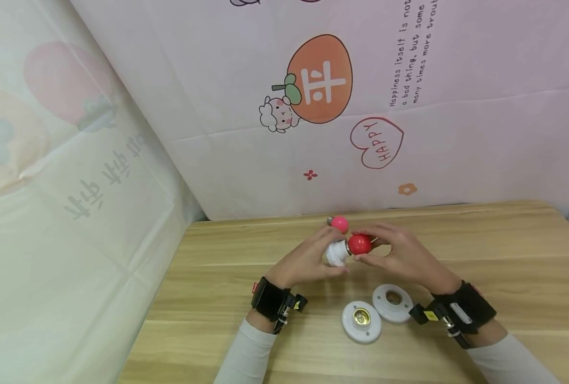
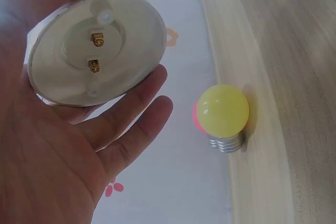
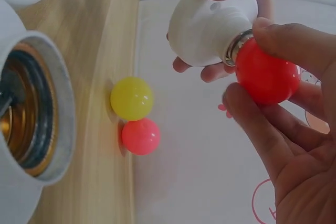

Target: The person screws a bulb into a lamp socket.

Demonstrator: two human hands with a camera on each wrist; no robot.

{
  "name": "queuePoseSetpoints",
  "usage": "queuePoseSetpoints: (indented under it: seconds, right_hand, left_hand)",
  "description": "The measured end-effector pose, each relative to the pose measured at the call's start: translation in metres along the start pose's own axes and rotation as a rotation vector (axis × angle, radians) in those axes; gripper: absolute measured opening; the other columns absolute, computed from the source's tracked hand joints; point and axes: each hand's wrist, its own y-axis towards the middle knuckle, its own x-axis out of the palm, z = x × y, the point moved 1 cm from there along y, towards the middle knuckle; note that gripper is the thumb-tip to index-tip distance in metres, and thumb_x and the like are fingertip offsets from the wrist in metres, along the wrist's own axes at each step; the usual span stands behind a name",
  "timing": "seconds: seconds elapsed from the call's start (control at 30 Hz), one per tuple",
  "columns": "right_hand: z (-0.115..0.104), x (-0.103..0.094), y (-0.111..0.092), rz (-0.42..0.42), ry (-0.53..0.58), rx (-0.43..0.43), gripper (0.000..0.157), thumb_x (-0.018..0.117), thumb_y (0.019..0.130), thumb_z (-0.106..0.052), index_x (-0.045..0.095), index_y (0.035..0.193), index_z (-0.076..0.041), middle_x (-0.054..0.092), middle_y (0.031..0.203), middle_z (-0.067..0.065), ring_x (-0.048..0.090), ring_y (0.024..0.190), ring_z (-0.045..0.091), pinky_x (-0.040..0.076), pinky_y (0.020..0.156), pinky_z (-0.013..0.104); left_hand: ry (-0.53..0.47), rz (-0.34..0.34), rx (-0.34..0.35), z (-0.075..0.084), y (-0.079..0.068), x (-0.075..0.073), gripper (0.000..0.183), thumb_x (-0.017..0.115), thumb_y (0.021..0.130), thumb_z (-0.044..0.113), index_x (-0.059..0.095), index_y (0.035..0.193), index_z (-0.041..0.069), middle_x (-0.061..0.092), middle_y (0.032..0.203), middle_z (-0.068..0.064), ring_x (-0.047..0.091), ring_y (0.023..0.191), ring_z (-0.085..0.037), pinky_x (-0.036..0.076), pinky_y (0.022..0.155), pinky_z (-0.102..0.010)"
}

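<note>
My left hand (image 1: 303, 261) grips a white round-based lamp holder (image 1: 334, 255) by its rim. Two brass screw terminals show on the holder's underside (image 2: 113, 77) in the left wrist view. Between the thumb and fingers of my right hand (image 1: 406, 258) is a red light bulb (image 3: 266, 73). The bulb's metal base meets the holder's mouth, with a band of the silver metal still visible. How far in it sits is hidden.
Beyond the hands, a pink bulb (image 1: 340, 224) and a yellow bulb (image 3: 131, 98) lie side by side on the wooden table (image 1: 217, 298). Nearer me, two more white lamp holders, a left one (image 1: 361, 336) and a right one (image 1: 381, 304), lie with mouths up. A printed cloth (image 1: 246, 176) hangs behind.
</note>
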Motion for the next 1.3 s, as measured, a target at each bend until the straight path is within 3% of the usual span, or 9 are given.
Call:
queuePoseSetpoints:
  seconds: [0.37, 0.67, 0.97, 1.3]
  right_hand:
    - [0.0006, 0.0043, 0.0031, 0.022, 0.037, 0.019, 0.059, 0.091, 0.08, -0.003, 0.067, 0.134, -0.004, 0.071, 0.13, 0.01, 0.071, 0.102, 0.016, 0.063, 0.083, 0.025]
    - [0.0003, 0.0036, 0.0046, 0.015, 0.031, 0.028, 0.06, 0.092, 0.081, -0.006, 0.066, 0.136, -0.007, 0.071, 0.13, 0.006, 0.068, 0.104, 0.009, 0.06, 0.087, 0.018]
    - [0.0015, 0.0024, 0.0036, 0.038, 0.02, 0.021, 0.061, 0.093, 0.08, -0.008, 0.067, 0.135, -0.005, 0.072, 0.128, 0.004, 0.067, 0.098, 0.007, 0.057, 0.084, 0.014]
    - [0.0025, -0.0015, 0.0011, 0.052, 0.02, 0.024, 0.06, 0.092, 0.08, -0.004, 0.068, 0.135, -0.008, 0.07, 0.129, 0.006, 0.064, 0.091, 0.005, 0.058, 0.073, 0.02]
  left_hand:
    - [-0.025, 0.012, -0.011, -0.0016, 0.0014, -0.0003, 0.069, 0.085, 0.092, 0.035, 0.05, 0.15, 0.023, 0.051, 0.145, 0.003, 0.056, 0.12, -0.008, 0.053, 0.102, -0.021]
    - [-0.011, 0.007, 0.008, -0.0025, 0.0013, -0.0005, 0.077, 0.084, 0.092, 0.042, 0.045, 0.156, 0.022, 0.049, 0.154, -0.003, 0.055, 0.13, -0.009, 0.052, 0.106, -0.023]
    - [-0.018, 0.003, -0.025, -0.0037, 0.0003, -0.0005, 0.084, 0.084, 0.09, 0.047, 0.042, 0.159, 0.025, 0.047, 0.157, 0.003, 0.052, 0.138, -0.01, 0.05, 0.113, -0.03]
    - [-0.004, 0.005, -0.038, -0.0039, 0.0, -0.0004, 0.082, 0.084, 0.09, 0.047, 0.043, 0.158, 0.026, 0.048, 0.157, 0.003, 0.052, 0.139, -0.01, 0.048, 0.116, -0.034]
